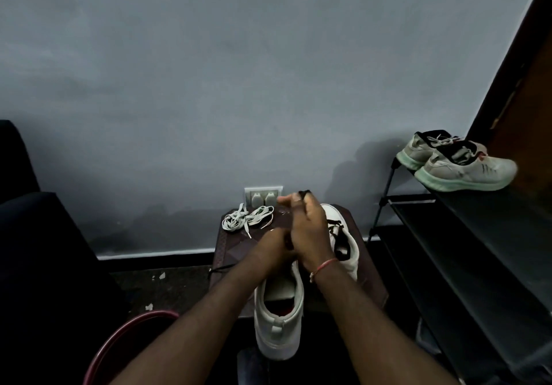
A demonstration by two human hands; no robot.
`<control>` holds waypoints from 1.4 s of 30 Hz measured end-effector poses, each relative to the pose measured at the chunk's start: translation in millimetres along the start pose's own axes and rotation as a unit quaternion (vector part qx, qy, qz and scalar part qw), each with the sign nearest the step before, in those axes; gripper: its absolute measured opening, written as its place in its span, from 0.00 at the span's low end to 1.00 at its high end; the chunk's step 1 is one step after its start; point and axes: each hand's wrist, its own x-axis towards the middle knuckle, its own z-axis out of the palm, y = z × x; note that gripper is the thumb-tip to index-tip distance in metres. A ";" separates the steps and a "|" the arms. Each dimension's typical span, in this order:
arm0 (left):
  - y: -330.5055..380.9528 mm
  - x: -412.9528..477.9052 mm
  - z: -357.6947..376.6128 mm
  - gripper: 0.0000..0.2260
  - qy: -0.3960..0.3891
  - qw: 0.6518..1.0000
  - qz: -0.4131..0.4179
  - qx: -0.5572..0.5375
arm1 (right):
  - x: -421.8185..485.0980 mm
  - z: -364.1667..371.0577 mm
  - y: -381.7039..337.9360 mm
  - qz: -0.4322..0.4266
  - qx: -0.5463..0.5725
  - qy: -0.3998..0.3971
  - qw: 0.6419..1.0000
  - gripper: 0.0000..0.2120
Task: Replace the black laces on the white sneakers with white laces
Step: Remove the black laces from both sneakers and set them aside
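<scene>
Item: small dark counter (pixel 370 271) against a grey wall, holding a pair of white sneakers. Near sneaker (pixel 279 319): heel toward the viewer and overhanging the counter's near edge, opening upward, front part covered by the hands. Far sneaker (pixel 346 235): on the right part of the counter, just beside the near one, with dark lacing (pixel 339 236) across its top. White laces (pixel 248 219): loose tangle at the far left corner of the counter, apart from both sneakers. Right hand (pixel 310 232): raised over the near sneaker, fingertips pinching a black lace (pixel 305 192) at the top; red thread band (pixel 325 265) on the wrist. Left hand (pixel 273 247): at the front of the near sneaker, fingers hidden behind the right hand, grip not discernible. Black strand (pixel 219 267): hanging off the counter's left edge. Shoe rack (pixel 448 220): at right, carrying grey running shoes (pixel 460 165) on its top shelf. Wall socket (pixel 263 196): behind the counter.
</scene>
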 end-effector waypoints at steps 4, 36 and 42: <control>-3.5 6.6 3.6 0.14 0.014 0.997 -0.020 0.071 | 15.1 -15.6 -2.0 -0.139 -0.482 -0.222 0.836 0.06; -3.1 -6.8 13.7 0.05 0.150 0.989 0.005 0.005 | 32.8 -50.3 -54.3 0.039 -0.648 -0.429 0.628 0.30; -8.2 -4.0 14.4 0.12 0.123 0.992 0.012 -0.022 | 9.6 -40.1 -54.5 0.241 0.247 -0.283 0.895 0.14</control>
